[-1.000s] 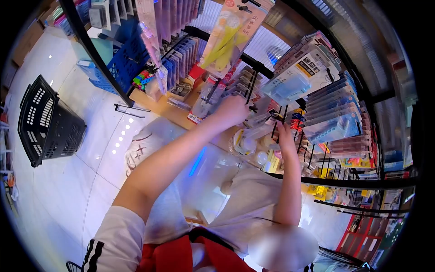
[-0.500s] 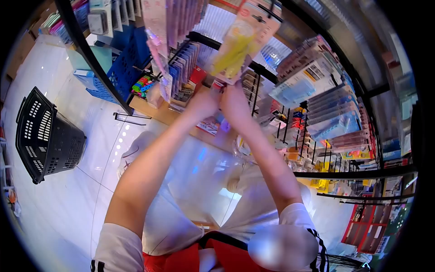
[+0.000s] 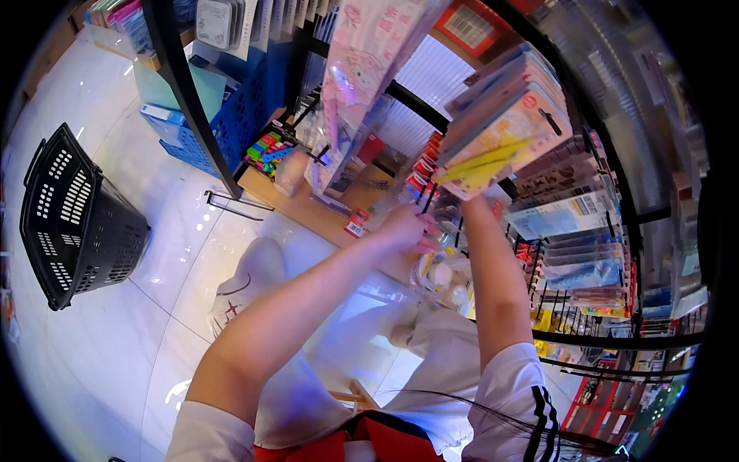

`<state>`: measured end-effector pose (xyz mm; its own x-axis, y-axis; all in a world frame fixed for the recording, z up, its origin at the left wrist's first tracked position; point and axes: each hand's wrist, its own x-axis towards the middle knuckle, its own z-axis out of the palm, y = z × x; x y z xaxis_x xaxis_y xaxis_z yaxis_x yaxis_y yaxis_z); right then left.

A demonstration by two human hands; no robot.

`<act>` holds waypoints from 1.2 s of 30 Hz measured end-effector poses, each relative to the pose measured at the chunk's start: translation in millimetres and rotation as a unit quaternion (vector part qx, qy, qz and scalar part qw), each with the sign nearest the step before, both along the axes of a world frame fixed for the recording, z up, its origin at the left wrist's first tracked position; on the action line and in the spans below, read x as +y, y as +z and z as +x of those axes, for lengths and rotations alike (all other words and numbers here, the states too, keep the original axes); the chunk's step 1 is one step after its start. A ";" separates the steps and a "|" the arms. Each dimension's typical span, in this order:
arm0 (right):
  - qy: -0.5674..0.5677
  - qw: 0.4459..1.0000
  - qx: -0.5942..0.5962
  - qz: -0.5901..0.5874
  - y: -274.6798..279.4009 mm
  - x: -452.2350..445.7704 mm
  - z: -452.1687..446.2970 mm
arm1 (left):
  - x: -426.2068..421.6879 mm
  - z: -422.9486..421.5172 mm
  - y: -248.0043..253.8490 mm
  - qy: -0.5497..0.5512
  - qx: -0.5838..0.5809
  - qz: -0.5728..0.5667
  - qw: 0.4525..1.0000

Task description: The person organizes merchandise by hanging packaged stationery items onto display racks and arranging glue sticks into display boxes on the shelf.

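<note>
My left hand [image 3: 404, 228] is at a black display hook [image 3: 428, 197], its fingers closed around something pinkish and small that I cannot make out. Up and to the right, my right hand [image 3: 475, 205] reaches up to the bottom of hanging packages with yellow-green items [image 3: 493, 162]; its fingers are hidden behind them. Red-topped small packs [image 3: 425, 165] hang just above my left hand. A small red and white pack [image 3: 357, 223] lies on the wooden shelf edge [image 3: 308, 213], left of my left hand.
A black basket [image 3: 85, 219] stands on the floor at left. A blue basket [image 3: 250, 104] sits behind a black rack post [image 3: 192, 100]. Blue packages [image 3: 585, 266] hang on hooks at right. A clear round container [image 3: 439, 275] is near the shelf front.
My hands, close together half a second ago, are now apart, the right one farther right. The view has shifted, and the yellow-green packages appear farther right and lower.
</note>
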<state>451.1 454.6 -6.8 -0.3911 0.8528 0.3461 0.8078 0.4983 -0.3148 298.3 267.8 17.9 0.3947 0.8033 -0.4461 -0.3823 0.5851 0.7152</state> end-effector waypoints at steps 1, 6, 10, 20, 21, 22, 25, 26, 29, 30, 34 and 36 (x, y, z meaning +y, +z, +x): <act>0.000 1.000 0.006 -0.009 3.9 1.1 1.5 | -0.9 -2.3 6.4 -0.001 -0.020 -0.031 0.999; 0.001 0.999 0.026 -0.032 21.0 5.4 5.8 | -0.8 5.4 -1.5 0.030 -0.018 -0.011 0.999; 0.001 0.998 0.038 -0.041 27.4 7.2 7.6 | -3.6 4.0 1.8 0.028 0.012 0.040 0.999; 0.015 0.997 0.068 -0.041 29.7 10.4 5.3 | -14.2 3.7 28.0 0.114 0.071 0.076 0.988; 0.016 0.996 0.073 -0.040 29.6 11.0 4.2 | -14.1 1.1 28.6 0.111 0.070 0.087 0.987; 0.019 0.996 0.075 -0.037 28.9 11.3 2.5 | -14.5 -1.3 29.1 0.107 0.070 0.099 0.987; 0.031 0.995 0.086 -0.027 25.4 16.1 -8.1 | -15.2 -10.2 28.8 0.138 0.105 0.097 0.980; 0.038 0.995 0.092 -0.021 23.1 18.5 -13.0 | -14.3 -14.2 27.5 0.148 0.110 0.089 0.979; 0.063 0.992 0.113 -0.003 15.4 29.7 -34.7 | -11.7 -32.6 23.3 0.168 0.142 0.095 0.971; 0.071 0.990 0.118 0.006 12.7 35.2 -43.7 | -10.9 -39.2 23.1 0.173 0.154 0.101 0.968; 0.093 0.985 0.137 0.043 2.8 41.7 -75.6 | -4.3 -65.7 17.3 0.160 0.239 0.148 0.946; 0.031 0.993 0.054 0.100 0.5 35.4 -80.5 | -2.9 -74.1 5.7 0.113 0.294 0.154 0.936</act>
